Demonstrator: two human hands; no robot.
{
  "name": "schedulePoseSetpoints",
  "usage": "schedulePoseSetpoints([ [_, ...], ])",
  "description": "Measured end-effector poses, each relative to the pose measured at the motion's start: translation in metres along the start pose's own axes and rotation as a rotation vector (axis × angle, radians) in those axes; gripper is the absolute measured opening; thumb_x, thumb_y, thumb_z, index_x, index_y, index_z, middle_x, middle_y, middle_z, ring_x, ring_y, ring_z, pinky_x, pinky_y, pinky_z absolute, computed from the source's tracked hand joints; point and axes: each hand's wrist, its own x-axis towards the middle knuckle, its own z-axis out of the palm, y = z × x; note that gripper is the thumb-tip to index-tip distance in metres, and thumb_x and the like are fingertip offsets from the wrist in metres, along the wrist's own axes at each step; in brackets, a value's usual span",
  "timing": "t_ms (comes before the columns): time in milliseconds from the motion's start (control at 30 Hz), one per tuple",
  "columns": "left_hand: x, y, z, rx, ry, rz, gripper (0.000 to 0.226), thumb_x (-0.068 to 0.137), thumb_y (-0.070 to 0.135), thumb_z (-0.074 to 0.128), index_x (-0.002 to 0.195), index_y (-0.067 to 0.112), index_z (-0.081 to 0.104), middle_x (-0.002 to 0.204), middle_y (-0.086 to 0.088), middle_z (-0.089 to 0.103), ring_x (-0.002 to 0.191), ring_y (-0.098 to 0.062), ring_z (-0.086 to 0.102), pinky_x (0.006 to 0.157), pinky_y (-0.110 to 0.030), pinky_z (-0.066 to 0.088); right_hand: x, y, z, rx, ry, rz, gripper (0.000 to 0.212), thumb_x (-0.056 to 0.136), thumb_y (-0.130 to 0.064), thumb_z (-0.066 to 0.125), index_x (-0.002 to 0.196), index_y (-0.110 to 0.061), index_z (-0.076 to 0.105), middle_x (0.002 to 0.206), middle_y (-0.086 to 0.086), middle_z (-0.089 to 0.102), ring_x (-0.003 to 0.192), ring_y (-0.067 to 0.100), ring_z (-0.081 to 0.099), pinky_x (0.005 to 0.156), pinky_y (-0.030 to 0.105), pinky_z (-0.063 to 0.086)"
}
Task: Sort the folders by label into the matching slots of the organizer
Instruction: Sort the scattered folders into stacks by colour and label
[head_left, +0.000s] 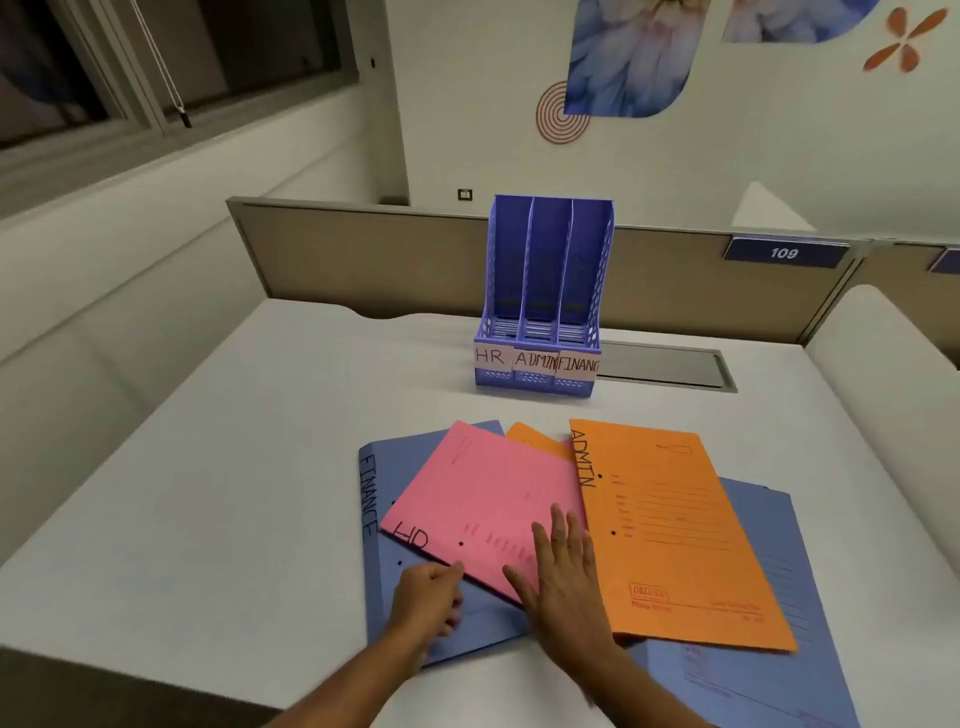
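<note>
Pink folder (483, 499): marked HR, lies turned; its long axis runs from near-left to far-right, and the HR writing is upside down to the camera, at the near-left corner.
Orange folder (670, 535): marked ADMIN along its left edge; long axis goes away from the person, a little tilted to the left at the far end.
Blue folder (382, 597): marked FINANCE along its left edge, under the pink one.
Folder count: five visible – one pink, two orange (second orange folder (535, 441) shows only a corner), two blue (second blue folder (769, 675) lies under, at the right).
Organizer (545, 296): blue-violet, upright at the far side of the white table (218, 493), three slots labelled HR, ADMIN, FINANCE from left to right.
Left hand (428, 597): fingers curled, pinching the near edge of the pink folder.
Right hand (558, 566): open and flat, pressing on the pink folder, beside the orange one.
</note>
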Motion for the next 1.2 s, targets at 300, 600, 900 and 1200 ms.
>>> schedulePoseSetpoints([
  [300, 0.018, 0.011, 0.009, -0.412, -0.057, -0.310, 0.025, 0.095, 0.020, 0.063, 0.112, 0.002, 0.059, 0.111, -0.023, 0.066, 0.084, -0.033, 0.067, 0.061, -0.035, 0.056, 0.001, -0.004, 0.009, -0.023, -0.178, 0.077, 0.078, 0.094, -0.067, 0.009, 0.155, -0.018, 0.002, 0.162, 0.007, -0.018, 0.148, 0.024, -0.021, 0.115, 0.035, -0.024],
  [600, 0.031, 0.016, 0.019, -0.526, -0.026, -0.334, 0.029, 0.090, 0.013, 0.069, 0.113, -0.002, 0.061, 0.101, -0.023, 0.068, 0.079, -0.030, 0.065, 0.061, -0.034, 0.053, 0.006, -0.002, 0.006, 0.038, -0.281, 0.086, 0.078, 0.094, -0.067, 0.012, 0.156, -0.020, 0.005, 0.164, 0.005, -0.009, 0.150, 0.025, -0.013, 0.120, 0.043, -0.010],
  [900, 0.052, 0.022, 0.018, -0.621, 0.051, -0.212, 0.023, 0.093, 0.001, 0.060, 0.115, 0.005, 0.057, 0.113, -0.023, 0.068, 0.103, -0.038, 0.065, 0.080, -0.044, 0.057, 0.018, -0.011, 0.006, 0.145, -0.278, 0.048, 0.079, 0.092, -0.072, 0.013, 0.156, -0.024, 0.008, 0.165, 0.000, -0.005, 0.151, 0.019, -0.010, 0.120, 0.038, -0.008],
  [1200, 0.081, 0.038, -0.060, -0.632, 0.185, 0.061, 0.014, 0.097, 0.010, 0.057, 0.109, 0.014, 0.063, 0.110, -0.014, 0.070, 0.096, -0.029, 0.065, 0.090, -0.042, 0.053, 0.065, -0.029, -0.018, 0.240, -0.027, 0.115, 0.068, 0.097, -0.058, 0.038, 0.151, -0.020, 0.025, 0.164, 0.005, 0.011, 0.151, 0.024, 0.006, 0.122, 0.043, 0.005],
])
